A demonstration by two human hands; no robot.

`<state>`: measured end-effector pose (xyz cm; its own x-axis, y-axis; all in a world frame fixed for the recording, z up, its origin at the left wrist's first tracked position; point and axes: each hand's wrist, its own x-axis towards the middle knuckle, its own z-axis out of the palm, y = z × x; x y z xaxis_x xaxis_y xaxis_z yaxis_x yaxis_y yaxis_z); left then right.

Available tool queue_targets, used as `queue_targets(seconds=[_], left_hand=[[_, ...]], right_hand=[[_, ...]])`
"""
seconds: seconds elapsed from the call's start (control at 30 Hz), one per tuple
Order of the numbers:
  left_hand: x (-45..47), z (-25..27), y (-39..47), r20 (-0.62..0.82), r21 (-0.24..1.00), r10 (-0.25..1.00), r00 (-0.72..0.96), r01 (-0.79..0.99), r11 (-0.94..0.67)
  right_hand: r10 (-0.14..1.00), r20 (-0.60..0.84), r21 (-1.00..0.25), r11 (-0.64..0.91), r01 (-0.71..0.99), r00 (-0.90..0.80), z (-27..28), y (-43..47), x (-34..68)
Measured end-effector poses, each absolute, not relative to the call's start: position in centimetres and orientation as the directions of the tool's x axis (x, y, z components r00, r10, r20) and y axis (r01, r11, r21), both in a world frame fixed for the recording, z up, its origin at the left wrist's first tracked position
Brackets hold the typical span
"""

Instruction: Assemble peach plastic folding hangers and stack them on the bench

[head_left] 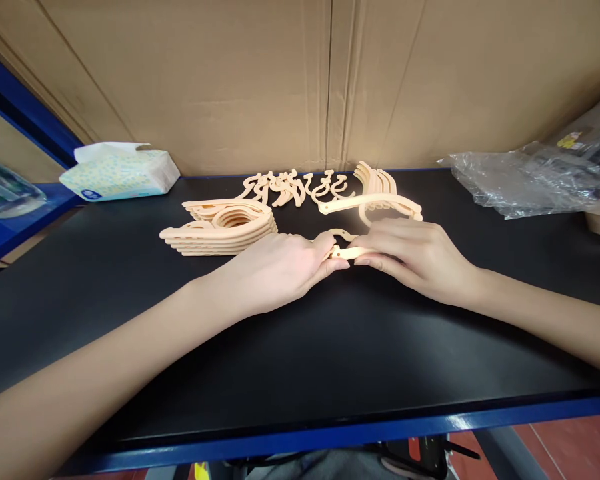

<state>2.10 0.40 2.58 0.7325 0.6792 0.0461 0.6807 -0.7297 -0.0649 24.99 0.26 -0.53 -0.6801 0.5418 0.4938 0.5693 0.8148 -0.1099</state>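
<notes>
Between my two hands, low over the table's middle, is a cream plastic folding hanger [350, 253], partly covered by my fingers. My left hand [285, 270] is closed, thumb and fingers pinching the joint end of it. My right hand [415, 257] grips an arm of the same hanger, its thumb below. A hook-shaped part [343, 233] shows just behind the fingers. Left of my left hand lies a neat stack of hanger arms [215, 233]. Behind my right hand, one loose hanger arm [370, 200] rests in front of more upright arms [377, 179].
Several loose hanger hooks [280, 187] lie along the back of the black table [300, 373]. A tissue pack [123, 173] stands at the back left, crumpled clear plastic bags [520, 180] at the back right. A cardboard wall [230, 80] rises behind.
</notes>
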Motion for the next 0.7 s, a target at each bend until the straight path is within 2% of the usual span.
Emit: queue_targets(seconds=[0.13, 0.43, 0.7], left_hand=[[2.01, 2.30, 0.51, 0.088, -0.228, 0.625, 0.776, 0.626, -0.745], [1.77, 1.89, 0.80, 0.162, -0.437, 0.527, 0.834, 0.540, -0.720], [1.47, 1.72, 1.19, 0.218, -0.420, 0.430, 0.876, 0.482, -0.769]], right_hand=[[0.549, 0.463, -0.107, 0.814, 0.571, -0.696, -0.33, 0.16, 24.96], [0.594, 0.386, -0.151, 0.796, 0.586, -0.706, 0.16, -0.01, 25.00], [0.612, 0.348, -0.209, 0.789, 0.577, -0.710, 0.33, -0.14, 24.98]])
